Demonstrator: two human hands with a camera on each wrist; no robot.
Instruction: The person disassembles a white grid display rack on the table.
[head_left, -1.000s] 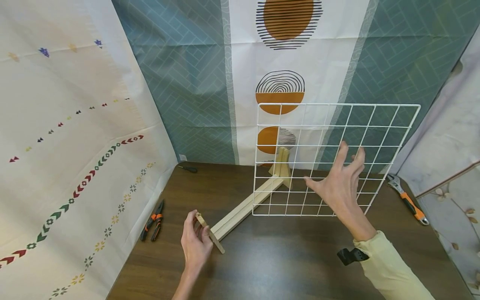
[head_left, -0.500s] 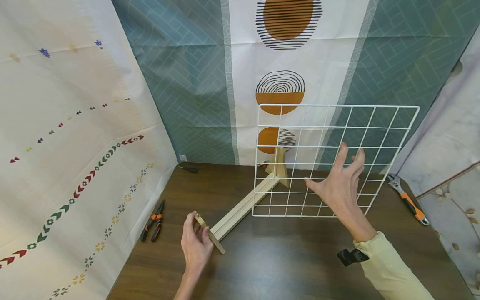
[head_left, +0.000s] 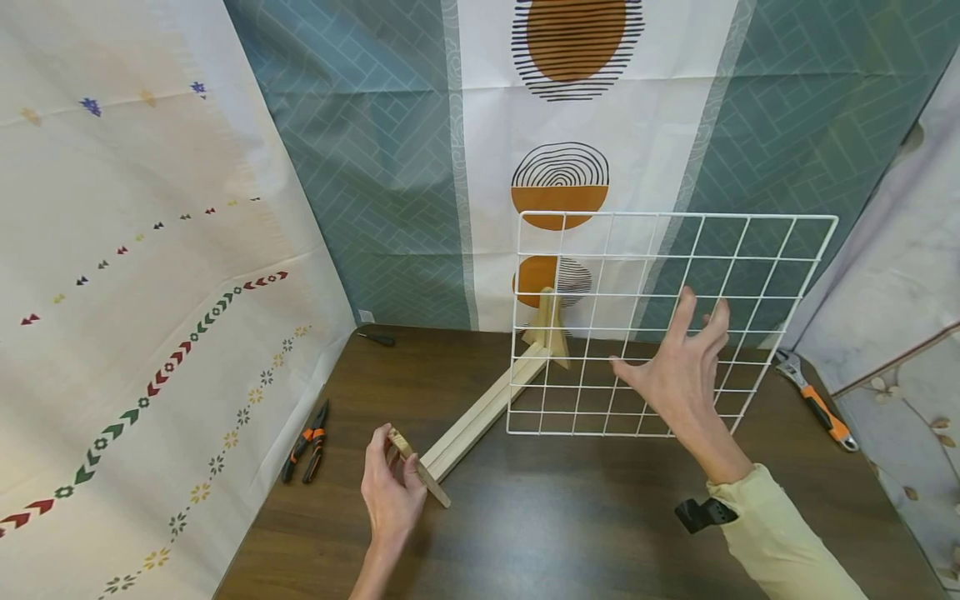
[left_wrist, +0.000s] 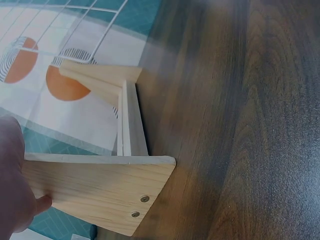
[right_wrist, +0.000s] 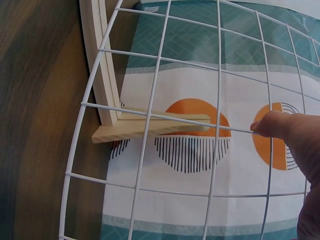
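Note:
My left hand point(head_left: 392, 487) grips the upper part of the near end board of a wooden stand point(head_left: 480, 417). This end board point(left_wrist: 100, 187) shows two screw heads near its lower edge in the left wrist view. A grooved rail point(left_wrist: 132, 120) joins it to the far end board point(head_left: 549, 329), which stands behind the mesh. On the right, my right hand point(head_left: 682, 367) holds a white wire grid panel point(head_left: 600, 257) upright, fingers spread over its wires. The thumb point(right_wrist: 272, 123) lies on one wire in the right wrist view. The panel overlaps the far part of the stand.
Pliers point(head_left: 306, 442) with orange and black handles lie at the table's left edge. A small dark-handled tool point(head_left: 377, 338) is at the back left. An adjustable wrench point(head_left: 817, 402) lies on the right. Patterned cloths hang behind and beside the brown table point(head_left: 540, 533).
The far end of the wooden stand has swung to the left, while its near end stays in my left hand. The grid panel's top edge has dropped slightly.

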